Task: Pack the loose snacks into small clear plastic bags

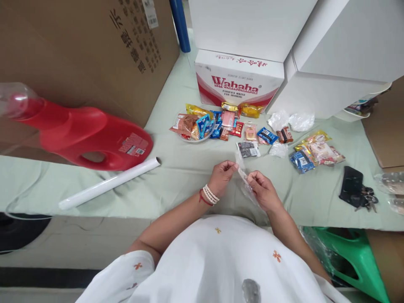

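Clear plastic film: you have this thin, crinkled strip (243, 179), perhaps a bag, stretched slantwise just right of the frame's centre, above the tabletop (189, 181).
Left hand: yours (221, 179), bracelets at the wrist; thumb and fingers pinch the film's upper part.
Right hand: yours (264, 192); thumb and fingers pinch it lower down, lower tail hanging toward your shirt.
Handling: should be near weightless, limp, slick; likely to cling to itself and tear if you yank it.
Hold: edges look the best bet, one layer per pinch, fingertip pads rather than nails. Can't tell where any opening is.
Dark packet: small, flat (248, 149), just above your left fingertips.
Snack bowl: clear, filled with packets (206, 137), upper centre; loose packets beside it, in front of the Wahaha carton (236, 80).
Snack bundle: right of centre (318, 152), well apart from your right hand.
Phone and keys: phone (351, 184) beside keys (370, 197), right side of frame.
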A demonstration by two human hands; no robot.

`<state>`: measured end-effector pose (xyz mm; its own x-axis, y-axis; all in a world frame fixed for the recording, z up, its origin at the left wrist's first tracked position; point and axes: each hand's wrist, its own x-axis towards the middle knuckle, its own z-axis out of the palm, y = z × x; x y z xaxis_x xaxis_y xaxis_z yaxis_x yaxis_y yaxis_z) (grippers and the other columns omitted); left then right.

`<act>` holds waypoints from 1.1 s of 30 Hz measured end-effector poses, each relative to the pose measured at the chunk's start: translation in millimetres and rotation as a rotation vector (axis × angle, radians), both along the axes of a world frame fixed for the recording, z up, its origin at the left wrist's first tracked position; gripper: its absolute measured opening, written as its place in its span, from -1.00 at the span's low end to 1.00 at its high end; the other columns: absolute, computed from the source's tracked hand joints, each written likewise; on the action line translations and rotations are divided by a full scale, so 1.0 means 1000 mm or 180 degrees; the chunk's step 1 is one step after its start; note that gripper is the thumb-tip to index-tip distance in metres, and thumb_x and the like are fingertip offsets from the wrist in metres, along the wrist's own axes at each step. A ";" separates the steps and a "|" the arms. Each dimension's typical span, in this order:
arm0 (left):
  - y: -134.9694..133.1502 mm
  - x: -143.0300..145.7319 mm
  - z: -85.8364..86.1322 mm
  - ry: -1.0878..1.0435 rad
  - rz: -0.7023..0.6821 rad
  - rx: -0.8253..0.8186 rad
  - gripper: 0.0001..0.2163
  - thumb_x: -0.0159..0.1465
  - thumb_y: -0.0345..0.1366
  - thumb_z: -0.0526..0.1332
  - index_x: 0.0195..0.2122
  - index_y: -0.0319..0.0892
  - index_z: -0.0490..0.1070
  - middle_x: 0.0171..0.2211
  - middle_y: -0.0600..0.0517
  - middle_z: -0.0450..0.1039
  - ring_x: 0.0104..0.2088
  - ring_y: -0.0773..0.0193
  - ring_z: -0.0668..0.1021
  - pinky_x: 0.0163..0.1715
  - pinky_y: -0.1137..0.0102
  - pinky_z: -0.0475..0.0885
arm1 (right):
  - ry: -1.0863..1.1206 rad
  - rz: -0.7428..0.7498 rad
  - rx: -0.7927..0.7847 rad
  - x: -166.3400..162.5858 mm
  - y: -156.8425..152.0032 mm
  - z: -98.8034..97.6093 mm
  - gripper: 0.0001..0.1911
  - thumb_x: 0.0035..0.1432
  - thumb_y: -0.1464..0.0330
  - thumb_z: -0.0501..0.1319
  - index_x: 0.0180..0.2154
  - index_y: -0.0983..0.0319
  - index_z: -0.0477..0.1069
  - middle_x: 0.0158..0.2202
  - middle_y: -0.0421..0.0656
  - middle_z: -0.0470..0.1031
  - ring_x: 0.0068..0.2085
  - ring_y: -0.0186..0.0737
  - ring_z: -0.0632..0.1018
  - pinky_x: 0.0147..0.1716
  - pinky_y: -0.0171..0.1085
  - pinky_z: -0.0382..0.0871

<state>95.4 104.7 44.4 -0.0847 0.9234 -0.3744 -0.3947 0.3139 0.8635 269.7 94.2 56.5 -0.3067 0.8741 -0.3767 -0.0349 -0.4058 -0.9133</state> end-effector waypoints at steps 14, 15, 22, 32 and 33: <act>-0.020 -0.038 -0.012 -0.0010 -0.0540 0.0206 -0.51 0.14 0.15 0.42 -0.42 -0.12 0.25 -0.63 0.27 0.06 -0.59 0.47 0.08 -0.56 0.45 -0.02 | 0.0129 -0.0656 0.0197 0.023 0.013 0.020 -0.61 0.09 0.05 0.46 -0.38 0.17 0.39 -0.46 -0.31 0.17 -0.50 -0.38 0.12 -0.57 -0.38 0.07; -0.021 -0.043 -0.012 0.0038 -0.0605 0.0204 -0.51 0.14 0.15 0.42 -0.41 -0.12 0.25 -0.62 0.27 0.05 -0.59 0.47 0.08 -0.56 0.45 -0.03 | 0.0099 -0.0652 0.0214 0.027 0.014 0.023 -0.61 0.08 0.06 0.47 -0.39 0.17 0.39 -0.46 -0.30 0.16 -0.49 -0.38 0.12 -0.57 -0.37 0.07; -0.028 -0.059 -0.010 0.0050 -0.0783 0.0273 -0.54 0.19 0.13 0.40 -0.40 -0.13 0.27 -0.59 0.26 0.05 -0.56 0.45 0.08 -0.54 0.44 -0.02 | -0.0143 -0.0214 0.0036 0.039 0.016 0.028 -0.57 0.07 0.01 0.45 -0.39 0.16 0.34 -0.48 -0.31 0.15 -0.50 -0.36 0.14 -0.55 -0.34 0.07; -0.038 -0.043 0.013 0.0682 -0.0650 0.0745 -0.56 0.24 0.13 0.34 -0.43 -0.16 0.32 -0.51 0.18 0.18 -0.46 0.39 0.19 -0.41 0.43 0.13 | -0.1251 -0.0272 0.1340 0.014 0.006 0.039 -0.71 0.32 0.07 0.26 -0.22 0.16 0.49 -0.43 -0.24 0.36 -0.46 -0.30 0.28 -0.45 -0.29 0.15; -0.039 -0.042 0.014 0.0740 -0.0671 0.0821 -0.56 0.25 0.12 0.33 -0.43 -0.16 0.33 -0.50 0.17 0.20 -0.45 0.38 0.21 -0.41 0.42 0.14 | -0.1056 -0.0044 0.1221 0.005 0.004 0.041 -0.70 0.30 0.06 0.28 -0.21 0.16 0.51 -0.45 -0.24 0.36 -0.46 -0.31 0.27 -0.47 -0.29 0.14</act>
